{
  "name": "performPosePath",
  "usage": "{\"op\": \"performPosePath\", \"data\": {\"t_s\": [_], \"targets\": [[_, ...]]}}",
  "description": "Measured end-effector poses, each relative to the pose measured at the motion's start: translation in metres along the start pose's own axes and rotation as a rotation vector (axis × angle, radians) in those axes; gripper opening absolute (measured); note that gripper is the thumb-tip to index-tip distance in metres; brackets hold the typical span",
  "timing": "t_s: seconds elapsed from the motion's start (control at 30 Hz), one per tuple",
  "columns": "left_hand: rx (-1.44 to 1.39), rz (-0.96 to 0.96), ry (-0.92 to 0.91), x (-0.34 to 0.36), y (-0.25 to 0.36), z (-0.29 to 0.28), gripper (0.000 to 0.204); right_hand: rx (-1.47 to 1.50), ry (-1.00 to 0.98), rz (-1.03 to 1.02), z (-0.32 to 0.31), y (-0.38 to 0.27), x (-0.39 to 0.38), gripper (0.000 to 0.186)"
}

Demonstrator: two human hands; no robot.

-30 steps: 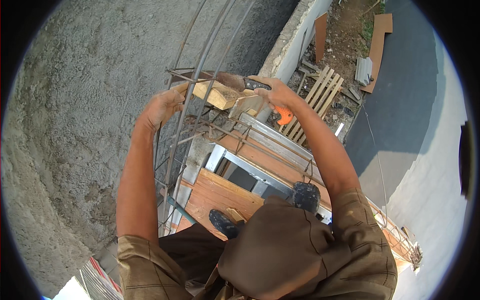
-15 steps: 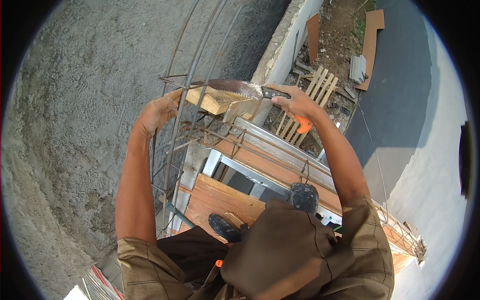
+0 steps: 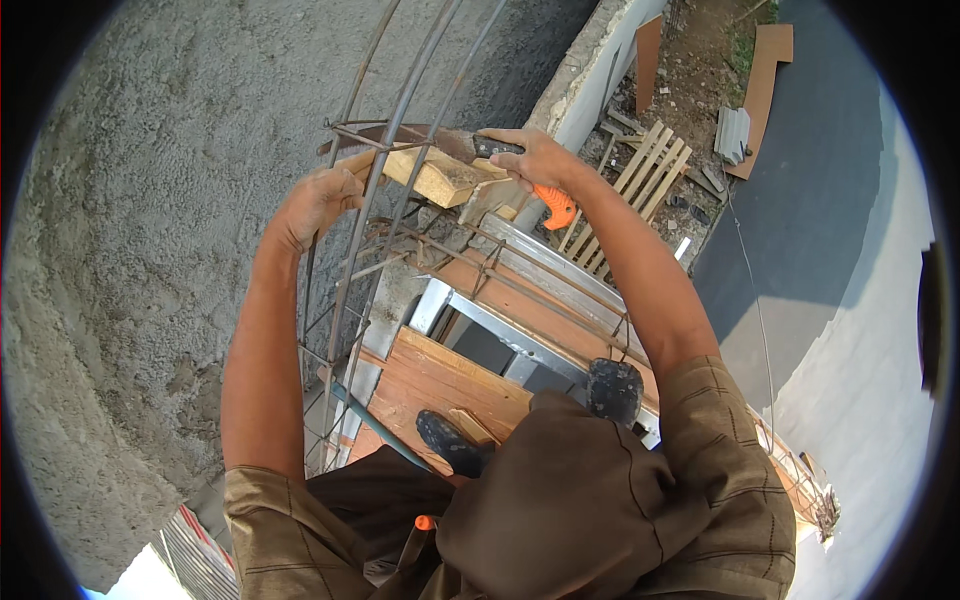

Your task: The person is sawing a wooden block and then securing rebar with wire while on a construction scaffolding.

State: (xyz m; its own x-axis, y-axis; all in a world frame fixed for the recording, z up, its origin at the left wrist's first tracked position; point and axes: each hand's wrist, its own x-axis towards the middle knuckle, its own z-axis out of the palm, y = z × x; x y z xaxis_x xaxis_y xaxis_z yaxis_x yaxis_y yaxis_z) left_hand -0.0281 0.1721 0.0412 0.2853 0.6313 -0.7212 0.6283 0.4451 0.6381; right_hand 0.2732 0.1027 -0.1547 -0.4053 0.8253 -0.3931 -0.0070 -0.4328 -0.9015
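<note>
My right hand (image 3: 540,160) grips a handsaw by its black and orange handle (image 3: 558,205). Its rusty, toothed blade (image 3: 455,142) lies across a rough pale timber (image 3: 440,178) and reaches left among the upright rebar rods (image 3: 352,245). My left hand (image 3: 318,203) is closed on the left part of the wood (image 3: 352,163), beside the rebar, its fingertips partly hidden by a rod. A thin board piece (image 3: 480,205) sits just below the timber’s right end.
My booted feet (image 3: 450,440) stand on plywood (image 3: 420,380) and a metal frame (image 3: 525,335) with horizontal rebar (image 3: 540,300). A rough cement wall (image 3: 160,250) rises left. A low wall (image 3: 590,70), wooden pallet (image 3: 640,185) and dark pavement (image 3: 800,230) lie beyond, to the right.
The saw moved right by half a second ago, then back left to now, its tip showing left of the rebar. My right hand followed it; my left hand stays on the wood.
</note>
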Motion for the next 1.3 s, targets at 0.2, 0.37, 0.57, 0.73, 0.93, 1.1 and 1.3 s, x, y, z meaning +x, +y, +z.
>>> {"op": "performPosePath", "data": {"t_s": [0.2, 0.37, 0.57, 0.73, 0.93, 1.1, 1.3], "targets": [[0.002, 0.055, -0.004, -0.001, -0.004, 0.000, 0.075, 0.030, 0.155, 0.261, -0.046, -0.036, -0.133, 0.053], [0.238, 0.048, 0.339, -0.004, 0.007, 0.009, 0.068, 0.004, 0.072, 0.015, -0.064, 0.031, -0.097, 0.054], [0.290, 0.437, 0.731, -0.085, 0.021, 0.118, 0.052, -0.023, 0.012, 0.100, -0.030, 0.056, -0.006, 0.057], [0.943, 0.327, 0.855, -0.027, 0.001, 0.166, 0.097, 0.013, -0.010, -0.047, -0.029, 0.056, -0.014, 0.060], [0.779, -0.144, 0.588, 0.029, 0.023, 0.122, 0.135, 0.091, -0.075, 0.016, -0.027, 0.064, 0.005, 0.059], [0.697, -0.090, 0.500, 0.024, 0.025, 0.118, 0.139, -0.011, -0.013, 0.063, -0.047, 0.025, -0.074, 0.057], [0.796, -0.125, 0.515, 0.029, 0.020, 0.120, 0.143, -0.045, 0.097, 0.153, -0.060, 0.004, -0.133, 0.059]]}}
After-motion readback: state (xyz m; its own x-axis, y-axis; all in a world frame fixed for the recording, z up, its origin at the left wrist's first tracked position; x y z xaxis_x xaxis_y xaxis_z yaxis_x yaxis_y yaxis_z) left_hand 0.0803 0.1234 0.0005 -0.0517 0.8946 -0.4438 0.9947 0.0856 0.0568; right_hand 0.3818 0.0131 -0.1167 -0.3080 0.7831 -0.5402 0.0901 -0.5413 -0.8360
